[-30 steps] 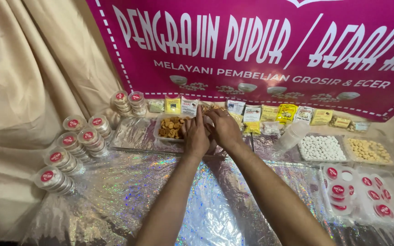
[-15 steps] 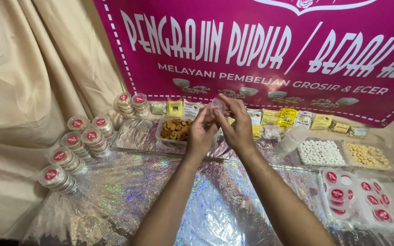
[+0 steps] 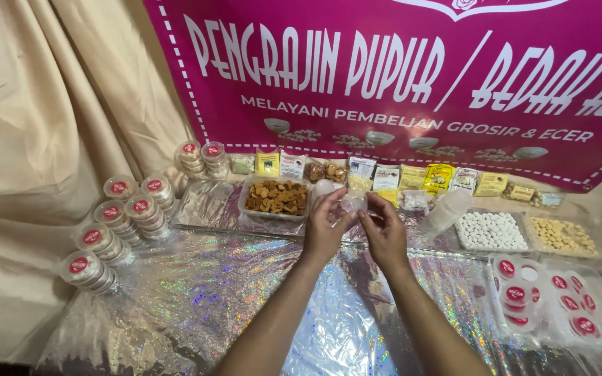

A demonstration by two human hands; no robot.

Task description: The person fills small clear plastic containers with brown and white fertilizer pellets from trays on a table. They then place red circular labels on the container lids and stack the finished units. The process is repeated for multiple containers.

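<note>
Left hand (image 3: 325, 228): raised above the table (image 3: 196, 306), forearm running up from the lower edge, palm turned inward, fingers (image 3: 334, 202) curled and pinching the left side of a small clear bag (image 3: 352, 202). Right hand (image 3: 384, 233): same height, just beside the left, forearm angled in from the lower right, fingers (image 3: 372, 217) bent and pinching the bag's right side. Bag: held between both hands, off the table, in front of the tray of brown pieces (image 3: 276, 198); contents too faint to tell. Table: covered in iridescent foil. Left side: stacks of clear round tubs with red-labelled lids (image 3: 116, 226), set in a stepped row against a beige curtain (image 3: 43, 125). Behind the hands: a row of small packets (image 3: 412, 178), yellow and white, standing along the foot of a magenta banner (image 3: 398, 76). Right side: tray of white balls (image 3: 492, 230), tray of pale yellow balls (image 3: 562, 235) beside it, and, nearer, a heap of flat lidded tubs (image 3: 545, 299) with red labels.
</note>
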